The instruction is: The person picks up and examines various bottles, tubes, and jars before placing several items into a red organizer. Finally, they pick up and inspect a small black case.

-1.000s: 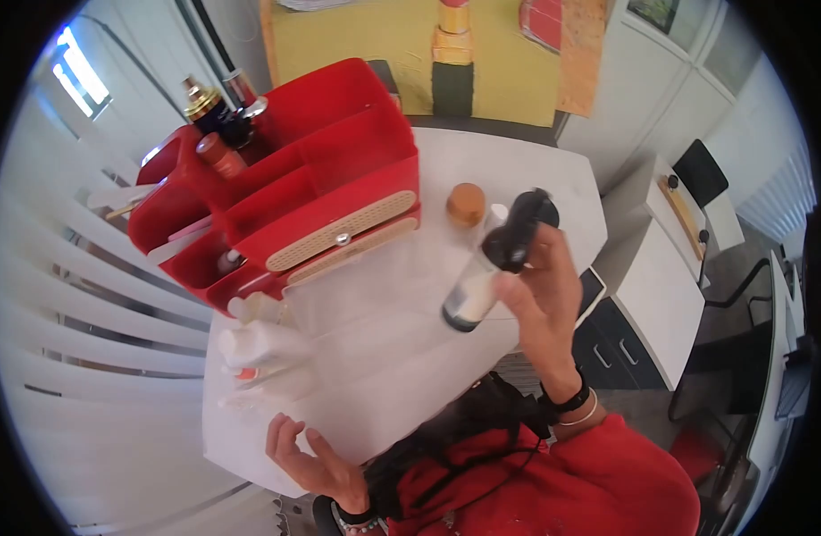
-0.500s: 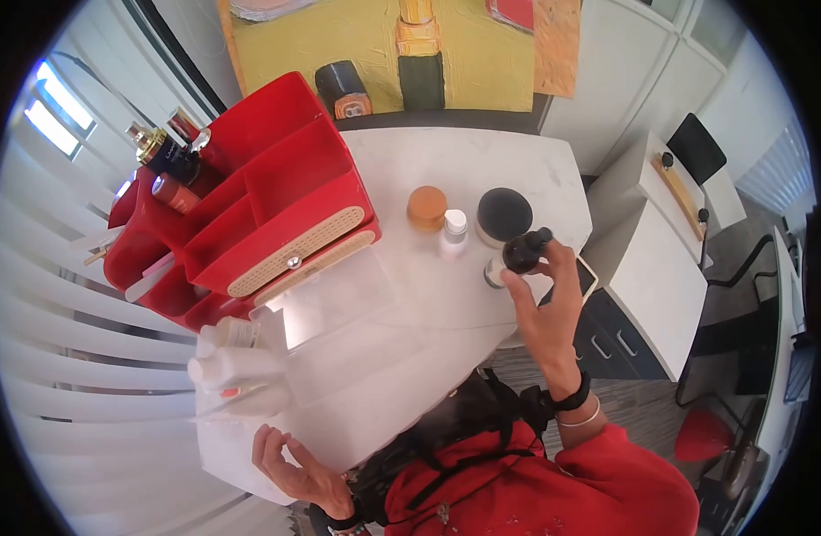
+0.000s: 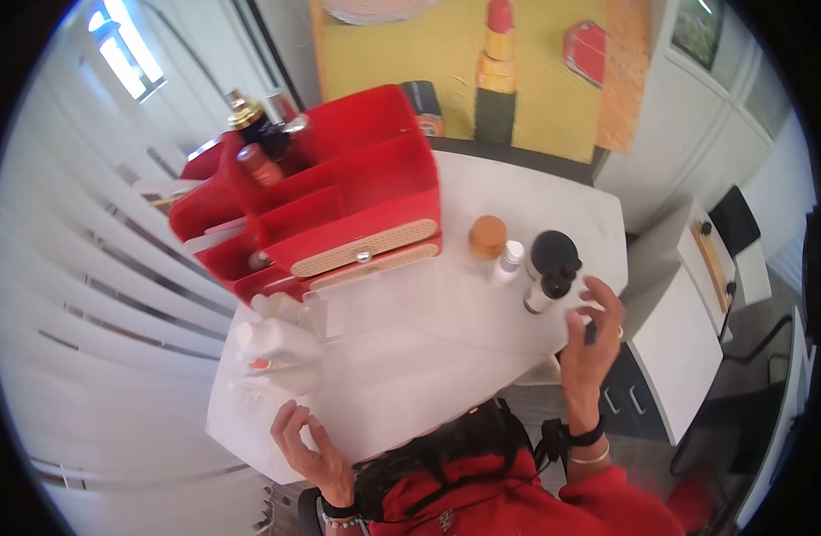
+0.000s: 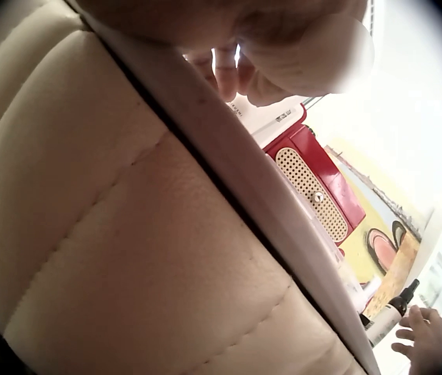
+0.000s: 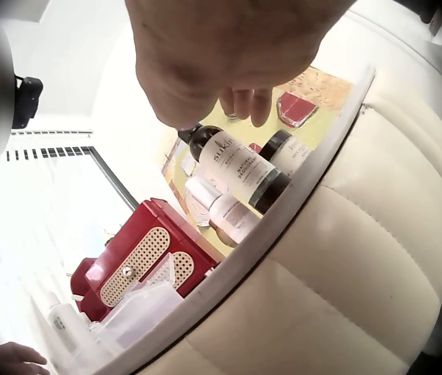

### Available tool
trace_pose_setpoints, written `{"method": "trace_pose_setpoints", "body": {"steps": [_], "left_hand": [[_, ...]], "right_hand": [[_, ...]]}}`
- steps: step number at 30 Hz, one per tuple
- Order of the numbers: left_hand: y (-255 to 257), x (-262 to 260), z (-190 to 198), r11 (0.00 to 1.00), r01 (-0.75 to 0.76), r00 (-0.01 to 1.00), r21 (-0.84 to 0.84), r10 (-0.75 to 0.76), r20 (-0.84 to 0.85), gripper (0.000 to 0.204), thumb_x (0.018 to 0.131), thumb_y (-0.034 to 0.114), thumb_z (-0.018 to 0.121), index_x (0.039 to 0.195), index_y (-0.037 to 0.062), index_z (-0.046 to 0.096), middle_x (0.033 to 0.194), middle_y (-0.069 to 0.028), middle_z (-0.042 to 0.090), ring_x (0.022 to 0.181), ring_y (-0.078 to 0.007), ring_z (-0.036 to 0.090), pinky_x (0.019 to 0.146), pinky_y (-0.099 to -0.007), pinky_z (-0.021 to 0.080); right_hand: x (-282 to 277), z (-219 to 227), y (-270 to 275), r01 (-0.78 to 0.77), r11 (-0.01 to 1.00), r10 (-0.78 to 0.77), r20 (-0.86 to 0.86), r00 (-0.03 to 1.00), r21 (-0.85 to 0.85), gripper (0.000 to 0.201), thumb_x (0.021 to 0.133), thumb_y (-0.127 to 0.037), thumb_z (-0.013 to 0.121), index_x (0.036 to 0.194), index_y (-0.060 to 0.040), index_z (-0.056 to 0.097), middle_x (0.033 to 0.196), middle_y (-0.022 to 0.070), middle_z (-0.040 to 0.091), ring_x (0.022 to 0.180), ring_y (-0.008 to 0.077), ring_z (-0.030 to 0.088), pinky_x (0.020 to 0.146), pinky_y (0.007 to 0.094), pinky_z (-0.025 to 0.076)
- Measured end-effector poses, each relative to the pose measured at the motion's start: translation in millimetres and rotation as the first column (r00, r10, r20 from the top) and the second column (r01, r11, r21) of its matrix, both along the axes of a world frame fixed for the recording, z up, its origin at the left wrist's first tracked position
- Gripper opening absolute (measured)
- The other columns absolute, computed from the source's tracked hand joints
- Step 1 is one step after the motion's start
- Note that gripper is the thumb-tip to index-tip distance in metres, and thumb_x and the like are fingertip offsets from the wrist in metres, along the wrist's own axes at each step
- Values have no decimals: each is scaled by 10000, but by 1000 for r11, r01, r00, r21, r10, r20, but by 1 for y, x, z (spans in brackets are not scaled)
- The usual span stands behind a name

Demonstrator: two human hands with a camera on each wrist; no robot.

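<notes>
A dark pump bottle with a pale label [image 3: 548, 290] stands on the white table in front of a dark-lidded jar [image 3: 552, 254]. My right hand [image 3: 593, 347] is just right of the bottle, fingers loosely bent and holding nothing; in the right wrist view the labelled bottle [image 5: 239, 168] stands upright below that hand [image 5: 229, 55]. To the left are a small white bottle [image 3: 508, 263] and an orange-lidded jar [image 3: 488, 236]. My left hand [image 3: 313, 451] hangs relaxed and empty at the table's near left edge, close to white bottles [image 3: 276, 342].
A red organizer [image 3: 348, 228] with cosmetics in its compartments stands at the back left. A clear flat tray [image 3: 372, 299] lies before it. Blinds line the left side. A painting [image 3: 366, 67] is behind the table, and a white cabinet [image 3: 678, 330] stands at the right.
The right hand has set the dark bottle down by the dark-lidded jar, let go of it and moved off to the right. The head view has shifted.
</notes>
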State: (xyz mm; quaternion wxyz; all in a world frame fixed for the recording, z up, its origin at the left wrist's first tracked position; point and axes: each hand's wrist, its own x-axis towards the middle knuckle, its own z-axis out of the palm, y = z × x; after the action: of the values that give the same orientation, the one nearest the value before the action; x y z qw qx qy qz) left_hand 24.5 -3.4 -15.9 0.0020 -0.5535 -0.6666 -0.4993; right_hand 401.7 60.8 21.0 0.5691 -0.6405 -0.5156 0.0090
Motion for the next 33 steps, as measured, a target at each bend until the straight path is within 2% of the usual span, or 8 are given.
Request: {"method": "trace_pose_setpoints", "body": {"steps": [4,7,12,18,21,27,30,33], "left_hand": [[0,2,12,999,40,997,-21,-39,68,268,996,-129,638,1231,-18,705,1331,-235,688,1245,-416,674,1082,-497,543],[1,-3,9,999,47,993,6,-48,104,275,969,-137,663,1211,-17,715,1308,-235,702,1208,-418,688,1041,-486,564],[3,-9,4,996,84,989,16,-85,125,262,951,-149,685,1174,-18,730,1282,-235,717,1147,-416,703,989,-477,583],[6,-15,2,992,122,979,42,-127,157,249,937,-159,698,1140,-19,737,1226,-227,730,1075,-412,718,937,-465,598],[6,-17,3,986,166,962,28,-168,215,245,945,-156,677,1128,-1,727,1206,-202,745,1103,-397,715,970,-456,582],[9,-26,-2,973,223,941,50,-229,249,245,933,-166,678,1109,-7,740,1185,-203,755,1085,-394,720,957,-454,585],[8,-26,5,975,219,934,45,-223,278,246,931,-168,678,1108,-9,741,1180,-201,757,1068,-395,724,942,-453,589],[10,-31,5,968,243,922,65,-251,295,247,932,-166,684,1113,-8,746,1179,-202,760,1057,-396,729,929,-452,593]], "right_hand": [[-6,14,-16,102,992,-112,144,983,75,347,1080,6,660,1426,38,666,1373,174,696,1103,275,687,931,393,580],[-24,31,-11,44,969,-74,118,990,243,271,1092,-4,656,1357,44,689,1303,170,716,1075,266,680,922,383,569],[-70,67,25,-245,934,232,81,969,259,171,1080,21,680,1247,43,710,1183,147,745,1024,245,686,922,355,567],[-158,139,121,-457,870,453,67,889,186,321,1079,-45,744,1391,-12,676,1282,101,749,1047,176,729,966,350,590],[-201,159,181,-546,809,532,124,838,219,415,1070,-81,772,1455,-14,633,1302,121,746,1097,218,716,939,356,592],[-269,154,253,-475,875,431,300,851,91,434,1003,-153,806,1377,-26,626,1336,207,726,1264,430,675,965,540,595],[-284,142,262,-361,932,337,448,828,-33,381,998,-141,805,1323,-32,638,1305,186,730,1252,419,667,963,546,596],[-288,142,257,-317,944,324,422,847,-88,357,982,-117,806,1293,-42,648,1278,167,731,1257,408,660,962,540,602]]}}
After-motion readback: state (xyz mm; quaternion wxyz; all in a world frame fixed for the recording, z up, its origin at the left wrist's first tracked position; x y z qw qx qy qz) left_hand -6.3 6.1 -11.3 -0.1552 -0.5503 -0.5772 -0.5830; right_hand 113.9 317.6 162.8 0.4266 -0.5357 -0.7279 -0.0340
